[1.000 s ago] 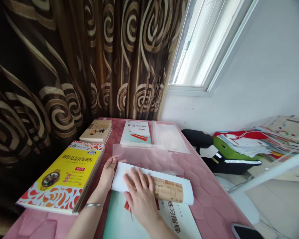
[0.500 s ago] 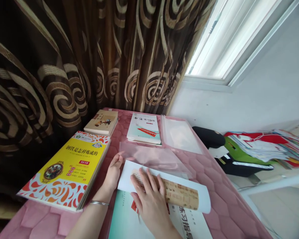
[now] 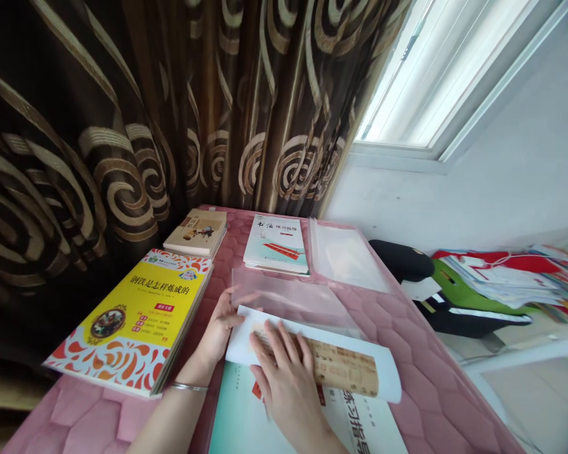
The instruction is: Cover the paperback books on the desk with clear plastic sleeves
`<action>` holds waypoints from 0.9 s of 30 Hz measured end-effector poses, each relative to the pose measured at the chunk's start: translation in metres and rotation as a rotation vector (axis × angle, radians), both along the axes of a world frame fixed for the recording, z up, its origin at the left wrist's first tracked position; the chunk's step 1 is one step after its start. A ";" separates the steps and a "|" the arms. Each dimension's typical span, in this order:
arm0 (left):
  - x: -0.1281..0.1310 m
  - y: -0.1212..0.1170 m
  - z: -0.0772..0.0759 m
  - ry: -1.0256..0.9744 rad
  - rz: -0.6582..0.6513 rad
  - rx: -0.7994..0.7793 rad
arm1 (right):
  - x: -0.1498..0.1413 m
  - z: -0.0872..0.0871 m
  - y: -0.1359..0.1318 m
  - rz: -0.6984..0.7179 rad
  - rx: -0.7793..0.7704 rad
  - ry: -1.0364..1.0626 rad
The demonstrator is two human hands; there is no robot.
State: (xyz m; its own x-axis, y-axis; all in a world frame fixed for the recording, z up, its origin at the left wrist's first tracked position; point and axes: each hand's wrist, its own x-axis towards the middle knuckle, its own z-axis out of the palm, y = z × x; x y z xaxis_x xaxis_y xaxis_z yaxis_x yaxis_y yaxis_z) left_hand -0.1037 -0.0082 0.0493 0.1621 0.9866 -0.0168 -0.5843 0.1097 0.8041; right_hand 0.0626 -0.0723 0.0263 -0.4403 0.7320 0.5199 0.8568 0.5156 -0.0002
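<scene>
A calligraphy workbook (image 3: 246, 403) lies in front of me, its cover turned sideways to me. A curled flap (image 3: 385, 375), white with a tan printed panel, is folded back over its far part. My right hand (image 3: 288, 372) lies flat on this flap, fingers spread. Beyond it, a clear plastic book cover (image 3: 298, 296) rests on the pink quilted surface. My left hand (image 3: 222, 325), with a silver bracelet at the wrist, holds the cover's near left edge. Some of its fingers show through the film, and the thumb is by the flap's corner.
At the left lies a stack of books topped by a yellow one (image 3: 151, 293); behind it are small tan books (image 3: 196, 233). More calligraphy workbooks (image 3: 277, 243) and further clear covers (image 3: 345, 255) lie at the far side. A bag and papers (image 3: 497, 277) are at the right.
The view has swung slightly, shifting things rightward. My left fingers have reached further under the plastic cover, and its thumb has come to the flap's corner. My right hand stays on the flap.
</scene>
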 end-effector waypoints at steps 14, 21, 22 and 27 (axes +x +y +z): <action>0.005 -0.005 0.002 0.309 0.023 0.056 | 0.000 0.001 0.002 0.002 0.010 -0.005; 0.004 -0.004 0.001 0.365 0.012 0.057 | 0.002 0.002 0.002 0.090 0.004 -0.044; 0.004 -0.004 0.000 0.380 0.010 0.064 | 0.002 0.002 0.001 0.096 0.001 -0.045; 0.004 -0.003 -0.003 0.399 0.046 0.074 | 0.005 0.012 0.003 0.118 -0.020 0.023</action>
